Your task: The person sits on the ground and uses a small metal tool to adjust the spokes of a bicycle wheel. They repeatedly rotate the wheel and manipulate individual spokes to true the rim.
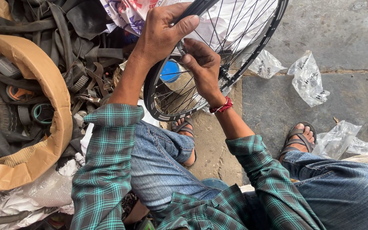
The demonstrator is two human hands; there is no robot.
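A black bicycle wheel rim with thin metal spokes stands in front of me, its hub near the middle. My left hand grips the rim at its upper left edge, thumb over the top. My right hand, with a red thread band on the wrist, pinches a small metal tool on a spoke inside the wheel, just below my left thumb. Both sleeves are green plaid. My sandalled feet rest on the stone floor beneath the wheel.
A cardboard box at the left is full of black rubber tubes, old tyres and hand tools. Crumpled clear plastic bags lie on the stone floor at the right. A blue lid shows through the spokes. White printed sheeting lies behind the wheel.
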